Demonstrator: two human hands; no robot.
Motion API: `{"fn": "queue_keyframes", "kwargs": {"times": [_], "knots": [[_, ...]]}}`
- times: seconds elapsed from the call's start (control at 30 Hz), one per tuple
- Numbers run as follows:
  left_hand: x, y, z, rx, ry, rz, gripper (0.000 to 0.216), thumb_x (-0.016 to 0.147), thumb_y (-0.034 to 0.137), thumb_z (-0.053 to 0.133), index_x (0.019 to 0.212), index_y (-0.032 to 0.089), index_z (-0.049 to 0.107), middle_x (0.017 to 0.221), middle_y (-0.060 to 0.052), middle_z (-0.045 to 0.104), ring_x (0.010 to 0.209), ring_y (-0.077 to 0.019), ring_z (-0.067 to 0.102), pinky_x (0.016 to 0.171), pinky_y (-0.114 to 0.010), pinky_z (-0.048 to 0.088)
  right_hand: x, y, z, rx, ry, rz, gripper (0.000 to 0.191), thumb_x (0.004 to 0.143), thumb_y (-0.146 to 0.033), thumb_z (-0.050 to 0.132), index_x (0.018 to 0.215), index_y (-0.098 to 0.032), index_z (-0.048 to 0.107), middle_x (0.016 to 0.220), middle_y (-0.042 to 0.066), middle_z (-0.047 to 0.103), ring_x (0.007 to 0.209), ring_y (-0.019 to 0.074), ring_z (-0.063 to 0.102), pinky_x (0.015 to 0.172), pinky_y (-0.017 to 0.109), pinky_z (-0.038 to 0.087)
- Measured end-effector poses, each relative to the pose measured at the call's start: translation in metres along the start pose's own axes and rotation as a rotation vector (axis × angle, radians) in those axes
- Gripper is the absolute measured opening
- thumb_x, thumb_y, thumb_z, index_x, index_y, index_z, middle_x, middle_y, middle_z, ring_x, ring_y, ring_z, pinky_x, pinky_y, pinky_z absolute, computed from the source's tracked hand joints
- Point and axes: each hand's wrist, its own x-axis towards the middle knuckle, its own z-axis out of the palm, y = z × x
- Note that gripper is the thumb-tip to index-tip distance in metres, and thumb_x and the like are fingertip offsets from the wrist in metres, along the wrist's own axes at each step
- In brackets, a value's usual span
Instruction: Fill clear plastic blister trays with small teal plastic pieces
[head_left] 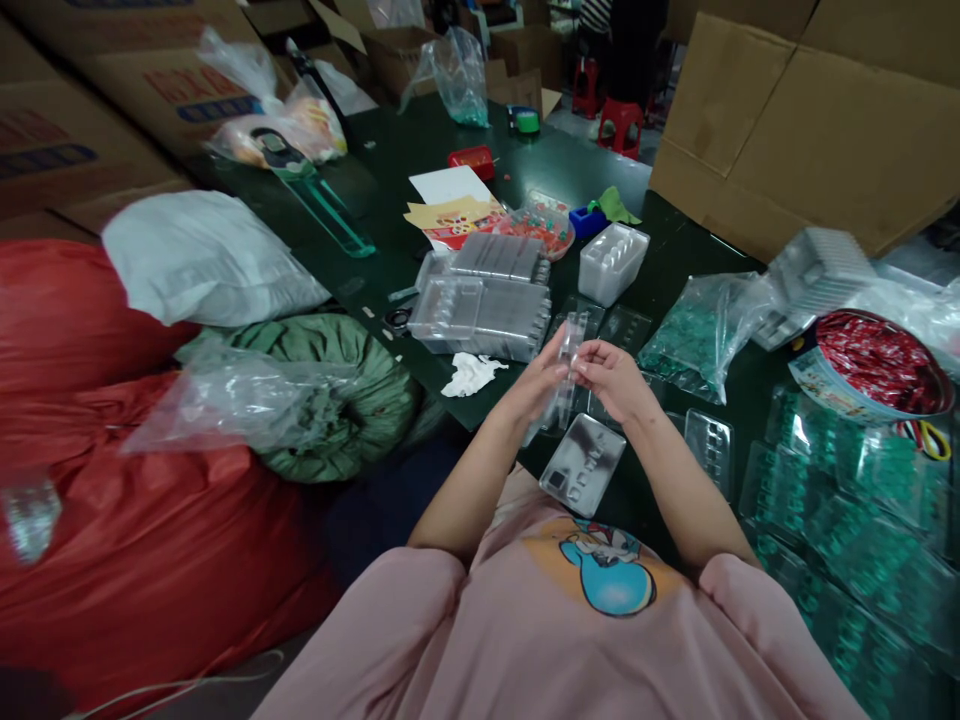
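Observation:
Between my two hands stands a clear plastic blister tray (561,396), held on edge above the table. My left hand (534,382) grips it from the left side. On its right side, my right hand (609,378) pinches the same clear plastic with thumb and fingers. Just below lies another clear blister tray (583,464) with moulded hollows, flat near the table's front edge. More clear trays lie partly hidden behind my hands. Beyond my left hand are stacked clear trays (487,312), with a crumpled white tissue (474,374) in front of them.
Filled green-tinted trays (847,530) cover the right side. Near them are a tub of red packets (885,362), yellow-handled scissors (934,440) and a bag of green pieces (694,335). Red sacks (150,500) and a green sack (352,380) bulge at left. A cardboard box (810,120) stands behind.

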Motion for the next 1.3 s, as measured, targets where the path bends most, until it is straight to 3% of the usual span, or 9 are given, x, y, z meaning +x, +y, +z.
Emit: {"fn": "queue_keyframes", "kwargs": {"times": [0.23,0.43,0.6,0.77,0.9,1.07,1.2,1.3], "knots": [[0.010,0.016,-0.036,-0.218,0.062,-0.096,0.060,0.078,0.065,0.058,0.128,0.030,0.058,0.128,-0.010,0.059,0.117,-0.0316,0.057,0.091,-0.052,0.050,0.016,-0.029,-0.046,-0.042,0.203,-0.128,0.030,0.061,-0.029,0.076,0.087,-0.023,0.061,0.070,-0.005,0.058,0.060,0.0083,0.054,0.059,0.023,0.047],[0.011,-0.010,-0.056,-0.262,0.106,-0.262,0.065,0.077,0.077,0.050,0.111,0.023,0.064,0.117,-0.014,0.064,0.114,-0.0335,0.059,0.091,-0.060,0.048,0.054,-0.018,-0.082,-0.507,0.435,-0.173,0.030,0.061,-0.019,0.063,0.091,-0.018,0.066,0.066,-0.003,0.061,0.062,0.0131,0.056,0.067,0.029,0.049],[0.023,-0.019,-0.065,-0.140,0.228,-0.322,0.055,0.076,0.070,0.058,0.098,0.020,0.064,0.111,-0.015,0.065,0.106,-0.0302,0.062,0.088,-0.052,0.051,0.115,0.017,-0.074,-0.867,0.530,-0.072,0.028,0.061,-0.015,0.057,0.086,-0.017,0.069,0.078,0.003,0.070,0.082,0.0213,0.065,0.088,0.038,0.050],[0.033,-0.030,-0.069,0.040,0.444,-0.243,0.043,0.068,0.045,0.079,0.099,0.018,0.064,0.111,-0.011,0.065,0.101,-0.0214,0.064,0.093,-0.039,0.050,0.143,0.036,-0.057,-0.770,0.425,-0.067,0.034,0.067,-0.015,0.060,0.100,-0.016,0.068,0.094,0.005,0.071,0.092,0.0199,0.066,0.095,0.039,0.049],[0.030,-0.044,-0.072,0.308,0.494,-0.027,0.051,0.068,0.037,0.078,0.113,0.016,0.065,0.114,-0.011,0.067,0.109,-0.0207,0.063,0.101,-0.036,0.044,0.102,0.038,-0.078,-0.666,0.345,-0.203,0.032,0.073,-0.022,0.062,0.104,-0.017,0.067,0.100,0.006,0.070,0.094,0.0176,0.067,0.094,0.037,0.050],[0.004,-0.046,-0.069,0.809,0.449,0.227,0.047,0.080,0.043,0.064,0.119,0.017,0.064,0.125,-0.012,0.063,0.115,-0.0238,0.059,0.104,-0.039,0.044,-0.018,0.045,-0.124,-0.699,0.398,-0.232,0.030,0.080,-0.030,0.060,0.107,-0.020,0.067,0.103,0.007,0.070,0.094,0.0173,0.067,0.093,0.037,0.052],[-0.033,-0.049,-0.058,1.105,0.270,0.399,0.041,0.087,0.040,0.058,0.125,0.023,0.061,0.134,-0.010,0.057,0.129,-0.0258,0.049,0.114,-0.043,0.034,-0.115,0.050,-0.149,-1.015,0.470,-0.175,0.029,0.085,-0.028,0.058,0.111,-0.021,0.067,0.110,0.010,0.067,0.099,0.0218,0.065,0.094,0.041,0.051],[-0.064,-0.063,-0.048,1.276,0.152,0.500,0.045,0.087,0.039,0.059,0.128,0.021,0.058,0.139,-0.013,0.052,0.138,-0.0313,0.038,0.116,-0.051,0.028,-0.165,0.053,-0.166,-1.250,0.627,-0.174,0.030,0.088,-0.026,0.055,0.115,-0.019,0.066,0.118,0.014,0.063,0.114,0.0263,0.059,0.103,0.046,0.046]]}}
